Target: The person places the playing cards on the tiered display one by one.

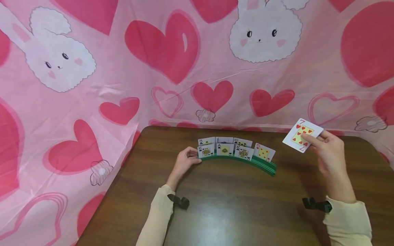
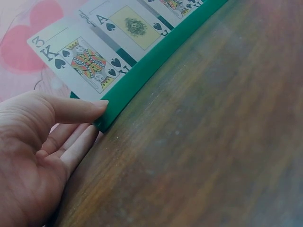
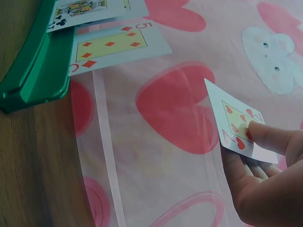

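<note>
A green curved card holder (image 1: 267, 166) stands on the table with playing cards upright in two rows. Its left end is pinched by my left hand (image 1: 184, 161), thumb on the front and fingers behind, beside the king of spades (image 2: 87, 66). Along the front row come the ace of spades (image 1: 225, 149), another king (image 1: 244, 152) and, at the right, the five of diamonds (image 3: 113, 46). Behind them a ten (image 1: 243, 141) shows its top part. Off to the right, raised above the table, my right hand (image 1: 331, 153) pinches the seven of hearts (image 1: 298, 135), its face toward me.
Brown wooden table (image 1: 221, 205) lies under both forearms. A pink cloth (image 1: 215, 71) with hearts and rabbits hangs behind the table and along its left side. Each wrist wears a black camera mount, such as the left one (image 1: 181, 202).
</note>
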The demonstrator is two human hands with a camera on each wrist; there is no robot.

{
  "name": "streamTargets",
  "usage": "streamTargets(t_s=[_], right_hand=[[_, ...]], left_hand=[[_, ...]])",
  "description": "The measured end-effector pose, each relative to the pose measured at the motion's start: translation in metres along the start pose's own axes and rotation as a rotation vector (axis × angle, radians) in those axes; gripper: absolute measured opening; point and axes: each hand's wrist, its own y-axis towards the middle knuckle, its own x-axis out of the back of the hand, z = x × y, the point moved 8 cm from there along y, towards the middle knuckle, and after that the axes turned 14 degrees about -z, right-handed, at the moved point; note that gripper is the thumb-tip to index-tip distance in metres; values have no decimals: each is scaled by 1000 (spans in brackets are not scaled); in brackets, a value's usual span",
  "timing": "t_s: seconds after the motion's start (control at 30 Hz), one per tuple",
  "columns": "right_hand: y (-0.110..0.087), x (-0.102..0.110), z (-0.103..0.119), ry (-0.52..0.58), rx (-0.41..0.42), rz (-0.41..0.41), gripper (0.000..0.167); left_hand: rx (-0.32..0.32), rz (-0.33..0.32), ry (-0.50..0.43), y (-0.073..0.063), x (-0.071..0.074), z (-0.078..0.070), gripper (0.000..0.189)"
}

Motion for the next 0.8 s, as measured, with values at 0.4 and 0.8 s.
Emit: streamTargets(t_s=[0.4,0.8], right_hand=[[-5,-7,-7,-64,-31,9,29],[-8,-16,-16,-156,-45,67,29]], left_hand=[[-5,-1,-14,1,0,-1,30],[-2,0,-15,2,0,1,30]])
